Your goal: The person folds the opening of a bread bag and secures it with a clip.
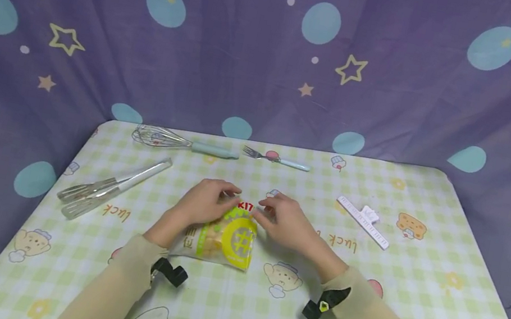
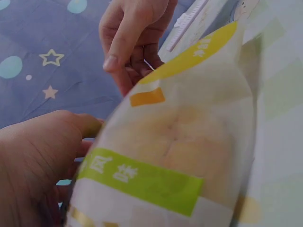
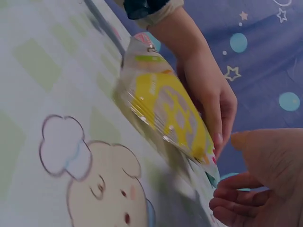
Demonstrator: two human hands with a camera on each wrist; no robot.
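Backdrop (image 1: 231, 64): purple cloth with teal ovals and stars.
Worktop (image 1: 208, 311): green-and-white checked cover, printed with cartoon animals, flowers and the word "Luck".
Snack bag (image 1: 225, 242): on the worktop between the two hands, printed side up, yellow and green with red lettering at its top; pale food shows through the clear part.
Left hand (image 1: 204, 202): at the snack bag's upper left edge, thumb and fingers bent; whether they pinch the edge cannot be told, as the bag hides the tips in the left wrist view.
Right hand (image 1: 289, 222): by the snack bag's upper right corner, fingers loosely bent, thumb spread away from them; contact with the corner cannot be told.
Sleeves (image 1: 110, 282): beige, nearer the person than the snack bag, a black wrist device (image 1: 171, 271) at each cuff.
Fork (image 1: 281, 162): beyond the snack bag, pale blue handle.
Whisk (image 1: 196, 147): beyond the snack bag and to its left, mint handle.
Tongs (image 1: 119, 187): metal, left of the snack bag, lying aslant.
Clip (image 1: 364, 223): white, long-barred, well right of the snack bag.
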